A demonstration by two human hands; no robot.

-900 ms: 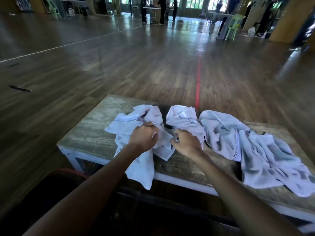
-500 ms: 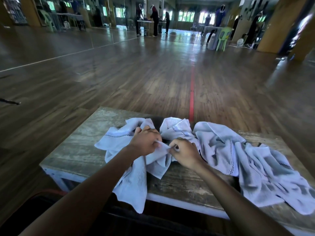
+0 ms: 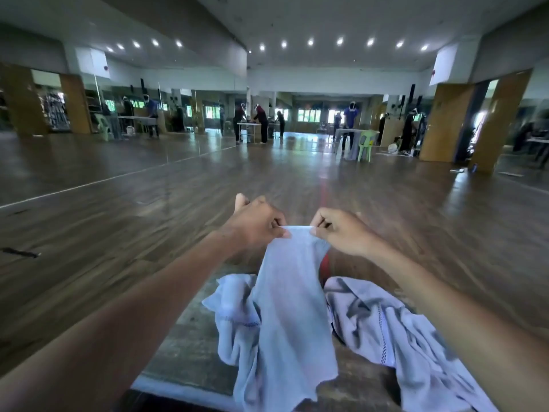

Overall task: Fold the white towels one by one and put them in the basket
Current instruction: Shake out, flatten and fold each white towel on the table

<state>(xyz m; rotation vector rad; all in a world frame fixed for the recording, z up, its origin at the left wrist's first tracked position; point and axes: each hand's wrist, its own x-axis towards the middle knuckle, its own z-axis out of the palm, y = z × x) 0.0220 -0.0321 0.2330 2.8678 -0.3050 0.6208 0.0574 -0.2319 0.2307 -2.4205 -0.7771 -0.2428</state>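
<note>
The left hand (image 3: 255, 226) and the right hand (image 3: 341, 231) each pinch the top edge of one white towel (image 3: 292, 307) between thumb and fingers. The two hands are near each other. A short bit of the edge is pulled tight between them. The hands are up in the air, above the far edge of the table (image 3: 190, 349). The towel hangs down from them like a little curtain. Its bottom end comes down to the near edge of the table, about in the middle.

The towel looks soft, thin and light. It droops wherever nothing holds it. It will not break, and it does not look slippery, so a small pinch is enough. But it is floppy, so it will bunch up if it is held in only one spot. I think the best places to hold are the two top corners, one for each hand. The hands look too close together for that now. I think each one should slide out along the edge to its own corner. Then the towel can hang flat, ready to fold.

Some white cloth (image 3: 234, 301) lies crumpled on the table just left of the hanging towel. I cannot tell if it is part of the same towel. A heap of other white towels (image 3: 395, 337) lies on the right side of the table, out toward the right edge. The basket is not in view.
</note>
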